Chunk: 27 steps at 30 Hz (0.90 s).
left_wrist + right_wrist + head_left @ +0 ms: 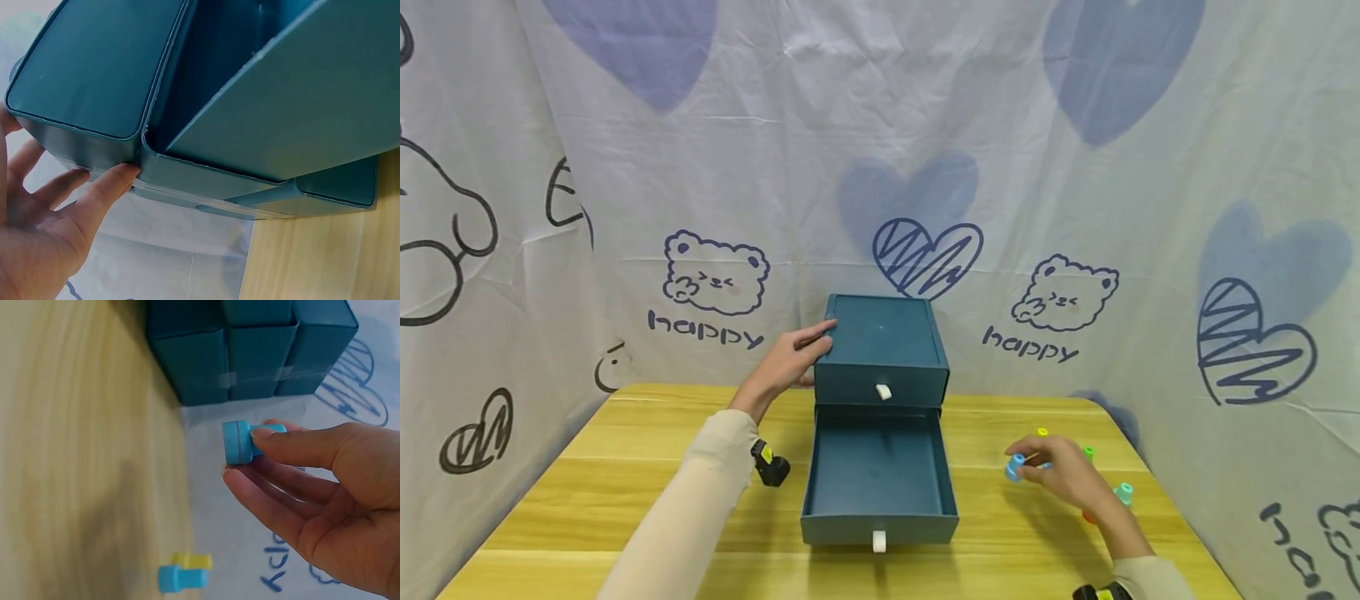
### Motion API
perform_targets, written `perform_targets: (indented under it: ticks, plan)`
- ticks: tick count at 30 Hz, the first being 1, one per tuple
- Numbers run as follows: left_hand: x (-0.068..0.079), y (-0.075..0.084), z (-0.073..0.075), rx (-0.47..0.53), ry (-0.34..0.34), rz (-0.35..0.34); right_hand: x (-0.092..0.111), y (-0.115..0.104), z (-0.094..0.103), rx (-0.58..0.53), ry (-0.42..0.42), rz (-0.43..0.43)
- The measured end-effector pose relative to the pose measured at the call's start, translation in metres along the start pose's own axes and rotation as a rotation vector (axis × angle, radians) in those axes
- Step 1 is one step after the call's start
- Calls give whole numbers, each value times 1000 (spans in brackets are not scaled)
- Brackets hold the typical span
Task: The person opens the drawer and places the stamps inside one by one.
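A dark teal two-drawer box (883, 333) stands at the middle of the table, its lower drawer (842, 530) pulled out and bare inside, its upper drawer (850, 385) closed. My left hand (784, 364) lies against the box's left side near the top, and in the left wrist view its fairly straight fingers (103, 190) touch the wall. To the right of the drawer, my right hand (1063, 473) pinches a small light-blue knob-shaped piece (236, 442) between thumb and fingers. This piece has a wide round base and a narrower stem, and is held above the table.
Similar small pieces stand around the right hand: a yellow one (1042, 432), a green one (1088, 452), a mint one (1123, 492), an orange one (1089, 517) and another blue one (181, 579). A printed white curtain (805, 208) hangs behind the wooden table (550, 533).
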State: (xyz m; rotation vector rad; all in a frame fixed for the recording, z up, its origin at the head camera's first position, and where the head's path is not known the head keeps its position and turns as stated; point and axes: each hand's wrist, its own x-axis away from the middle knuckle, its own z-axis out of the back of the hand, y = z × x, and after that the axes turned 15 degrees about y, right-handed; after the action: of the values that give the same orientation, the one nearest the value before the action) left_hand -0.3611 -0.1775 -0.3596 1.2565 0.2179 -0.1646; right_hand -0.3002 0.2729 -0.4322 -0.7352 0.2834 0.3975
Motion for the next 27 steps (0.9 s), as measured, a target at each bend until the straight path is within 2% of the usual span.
perform_targets:
  ticks: [12,22,27]
  plan:
    - [-1,0,2,5,-11,-6,-22,-41,6,0,-36,74]
    - [0,1,2,-1,-7,-8,-35,-67,1,-7,-72,141]
    - [0,2,2,7,-11,-2,-38,-77,-2,-20,-92,139]
